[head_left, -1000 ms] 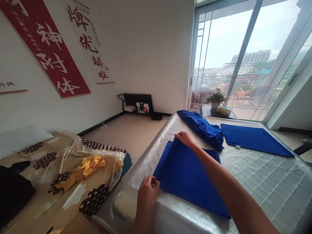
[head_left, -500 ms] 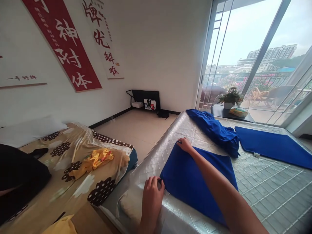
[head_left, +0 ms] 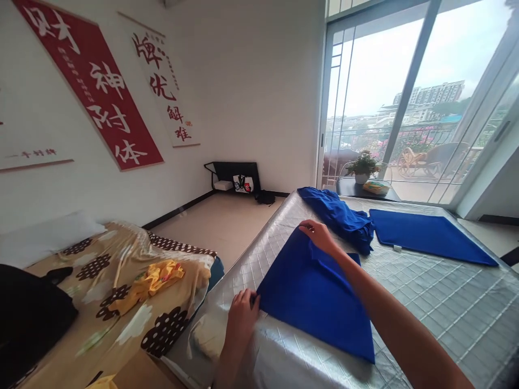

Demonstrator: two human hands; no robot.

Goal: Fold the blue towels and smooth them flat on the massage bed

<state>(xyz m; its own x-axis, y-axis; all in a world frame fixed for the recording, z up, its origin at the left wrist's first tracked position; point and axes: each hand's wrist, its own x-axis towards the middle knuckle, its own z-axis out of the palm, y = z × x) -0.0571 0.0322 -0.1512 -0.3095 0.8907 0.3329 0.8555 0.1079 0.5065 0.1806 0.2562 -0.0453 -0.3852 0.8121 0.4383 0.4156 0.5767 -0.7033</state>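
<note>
**Far corner of the blue cloth comes up**

Head view: since half a second ago the right hand (head_left: 320,235) has raised the far corner of the blue cloth (head_left: 312,294) slightly off the mattress (head_left: 425,302). A crease now runs under its fingers where the cloth lay flat. The left hand (head_left: 242,319) has stayed at the near-left corner. Both hands are clamped on the cloth, each pinching one corner of its left edge. The rest of the cloth lies spread on the quilted silver mattress cover, near the bed's left side.

This looks like the start of a fold, with the left edge gripped but not yet carried over. Bringing it across would call for lifting both corners together and keeping them level so that the edges meet squarely.

A crumpled blue garment (head_left: 338,216) lies just beyond the right hand, touching or nearly touching the cloth's far side, and could get caught in a fold. A flat blue mat (head_left: 425,235) lies further right, apart from both. To the left, across a strip of floor, a second bed (head_left: 121,254) carries a yellow cloth (head_left: 156,275) and a dark bundle (head_left: 32,313). A potted plant (head_left: 362,165) stands by the glass doors (head_left: 405,97).
</note>
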